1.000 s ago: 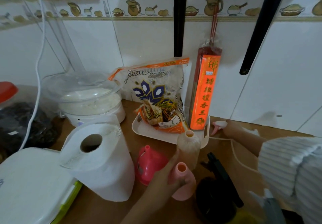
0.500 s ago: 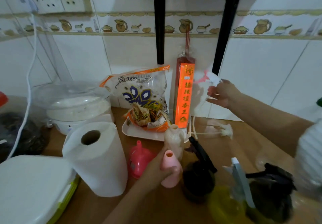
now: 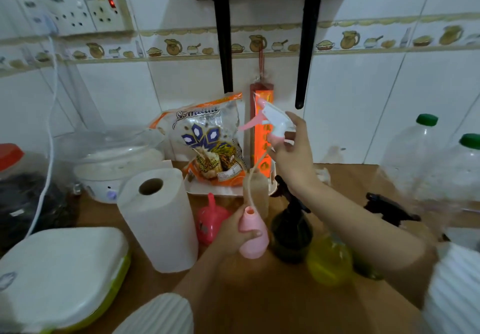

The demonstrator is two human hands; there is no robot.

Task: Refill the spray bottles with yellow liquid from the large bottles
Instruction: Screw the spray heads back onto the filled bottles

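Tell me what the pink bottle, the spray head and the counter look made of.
Pink bottle: probably plastic, opaque, smooth and matte, evenly coloured, held by the left hand.
Spray head: moulded plastic, white body, pink trigger, thin pale tube hanging below, held by the right hand.
Counter: brown with a dull sheen; wood or laminate, cannot tell which.

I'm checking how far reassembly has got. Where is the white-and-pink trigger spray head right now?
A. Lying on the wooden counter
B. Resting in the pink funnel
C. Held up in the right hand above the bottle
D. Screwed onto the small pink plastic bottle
C: the right hand holds the white-and-pink trigger spray head aloft, its tube hanging toward the open small pink plastic bottle gripped by the left hand.
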